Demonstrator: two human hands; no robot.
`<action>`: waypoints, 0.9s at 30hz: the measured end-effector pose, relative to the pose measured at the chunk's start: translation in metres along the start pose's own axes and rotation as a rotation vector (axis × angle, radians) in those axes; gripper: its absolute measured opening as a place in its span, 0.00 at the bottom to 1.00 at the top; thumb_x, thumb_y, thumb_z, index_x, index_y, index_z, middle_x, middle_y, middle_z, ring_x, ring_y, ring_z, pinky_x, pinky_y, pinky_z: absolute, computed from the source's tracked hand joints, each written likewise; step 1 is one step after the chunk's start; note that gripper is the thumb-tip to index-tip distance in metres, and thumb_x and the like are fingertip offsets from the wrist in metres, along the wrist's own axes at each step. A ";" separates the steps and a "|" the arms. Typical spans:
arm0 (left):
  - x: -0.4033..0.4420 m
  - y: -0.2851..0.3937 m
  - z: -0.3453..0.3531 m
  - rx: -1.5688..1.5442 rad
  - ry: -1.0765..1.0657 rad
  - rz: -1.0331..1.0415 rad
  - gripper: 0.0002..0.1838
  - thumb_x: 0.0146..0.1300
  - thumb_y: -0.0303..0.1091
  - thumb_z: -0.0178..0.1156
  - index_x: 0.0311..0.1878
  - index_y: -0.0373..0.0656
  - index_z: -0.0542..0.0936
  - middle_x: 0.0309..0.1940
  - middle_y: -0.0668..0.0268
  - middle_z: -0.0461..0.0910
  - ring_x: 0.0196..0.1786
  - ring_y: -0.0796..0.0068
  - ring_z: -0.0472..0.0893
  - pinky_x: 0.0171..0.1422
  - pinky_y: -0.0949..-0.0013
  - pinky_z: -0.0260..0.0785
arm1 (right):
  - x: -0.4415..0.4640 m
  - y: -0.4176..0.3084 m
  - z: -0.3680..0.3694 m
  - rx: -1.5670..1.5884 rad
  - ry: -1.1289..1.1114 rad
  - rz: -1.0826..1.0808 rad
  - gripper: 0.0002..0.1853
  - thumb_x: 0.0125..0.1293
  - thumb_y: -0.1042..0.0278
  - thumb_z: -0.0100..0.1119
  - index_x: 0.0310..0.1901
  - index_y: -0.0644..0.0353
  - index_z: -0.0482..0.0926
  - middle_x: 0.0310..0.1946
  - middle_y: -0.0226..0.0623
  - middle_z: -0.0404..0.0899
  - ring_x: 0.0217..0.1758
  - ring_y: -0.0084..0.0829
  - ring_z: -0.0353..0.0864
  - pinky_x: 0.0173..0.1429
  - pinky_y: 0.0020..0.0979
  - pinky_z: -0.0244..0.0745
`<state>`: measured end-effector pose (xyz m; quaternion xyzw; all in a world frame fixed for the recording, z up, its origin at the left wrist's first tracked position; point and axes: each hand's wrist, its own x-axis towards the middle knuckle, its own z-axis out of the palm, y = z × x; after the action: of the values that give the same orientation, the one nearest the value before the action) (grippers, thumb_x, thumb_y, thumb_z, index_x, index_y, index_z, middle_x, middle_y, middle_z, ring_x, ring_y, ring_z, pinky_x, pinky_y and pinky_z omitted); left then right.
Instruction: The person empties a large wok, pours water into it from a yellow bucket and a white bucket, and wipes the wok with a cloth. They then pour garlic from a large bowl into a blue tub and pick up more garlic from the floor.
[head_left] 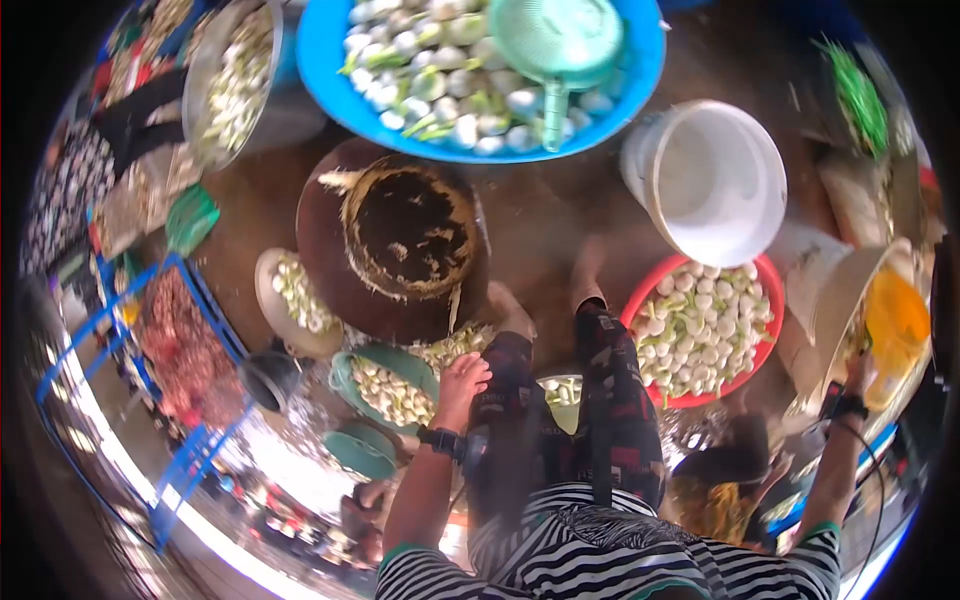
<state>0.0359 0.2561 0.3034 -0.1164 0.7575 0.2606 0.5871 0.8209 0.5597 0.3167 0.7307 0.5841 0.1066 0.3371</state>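
Note:
My left hand (pixel 464 382) is beside my left knee, above a green basin (pixel 352 378) of peeled white bulbs with short green stems. Its fingers are loosely bent and it holds nothing I can see. Far to the right, my right hand (pixel 858 372) grips the near edge of a yellow-orange plastic container (pixel 897 320); its fingers are partly hidden. That container is over a large beige tub (pixel 835 315). A red basin (pixel 645 385) full of white bulbs stands beside my right leg. Both my wrists carry dark straps.
Ahead is a big blue basin (pixel 320 75) of bulbs with a green strainer (pixel 555 40) on top. A white bucket (pixel 650 170) and a round brown stump-like block (pixel 325 230) stand nearer. At left, a blue crate (pixel 210 310) holds reddish pieces. Another person (pixel 720 465) is at lower right.

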 end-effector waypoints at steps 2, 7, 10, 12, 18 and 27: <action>-0.001 -0.017 -0.011 -0.081 0.015 0.006 0.19 0.58 0.35 0.59 0.52 0.40 0.71 0.38 0.62 0.78 0.37 0.73 0.80 0.36 0.75 0.72 | 0.010 0.006 0.049 0.161 0.059 -0.322 0.09 0.57 0.64 0.49 0.35 0.56 0.77 0.32 0.37 0.79 0.31 0.36 0.78 0.33 0.36 0.73; -0.015 -0.050 -0.034 -0.252 0.026 0.018 0.19 0.56 0.36 0.60 0.50 0.40 0.74 0.36 0.68 0.78 0.35 0.79 0.79 0.34 0.78 0.69 | -0.109 -0.167 -0.073 0.535 -0.096 -0.815 0.07 0.54 0.71 0.53 0.32 0.62 0.79 0.25 0.41 0.79 0.23 0.30 0.77 0.29 0.34 0.73; -0.019 -0.082 -0.062 -0.356 0.008 0.039 0.20 0.56 0.36 0.60 0.51 0.39 0.73 0.37 0.67 0.78 0.36 0.78 0.79 0.35 0.78 0.69 | -0.188 -0.246 -0.140 0.860 -0.865 -0.501 0.12 0.54 0.79 0.51 0.40 0.62 0.77 0.31 0.36 0.78 0.31 0.23 0.76 0.28 0.28 0.74; -0.021 -0.112 -0.086 -0.441 0.037 0.070 0.20 0.56 0.37 0.59 0.51 0.38 0.73 0.37 0.65 0.78 0.35 0.77 0.80 0.34 0.77 0.70 | -0.225 -0.280 -0.153 0.932 -0.922 -0.528 0.16 0.53 0.82 0.50 0.45 0.62 0.75 0.34 0.34 0.77 0.33 0.27 0.77 0.29 0.27 0.75; -0.004 -0.294 -0.161 -0.598 0.181 0.457 0.12 0.55 0.33 0.59 0.42 0.42 0.75 0.33 0.69 0.77 0.33 0.76 0.78 0.29 0.76 0.68 | -0.321 -0.374 -0.250 0.850 -0.878 -0.810 0.16 0.57 0.79 0.51 0.49 0.65 0.72 0.38 0.35 0.77 0.35 0.23 0.77 0.32 0.24 0.72; -0.112 -0.411 -0.175 -1.243 0.490 -0.155 0.12 0.56 0.37 0.56 0.42 0.44 0.73 0.30 0.67 0.76 0.32 0.73 0.78 0.31 0.70 0.71 | -0.419 -0.457 -0.345 0.555 -0.761 -1.148 0.10 0.59 0.78 0.49 0.42 0.63 0.75 0.31 0.33 0.77 0.34 0.27 0.79 0.31 0.26 0.75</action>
<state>0.1209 -0.1956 0.3342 -0.5428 0.5675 0.5712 0.2390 0.1504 0.3399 0.3936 0.3552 0.7222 -0.4986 0.3219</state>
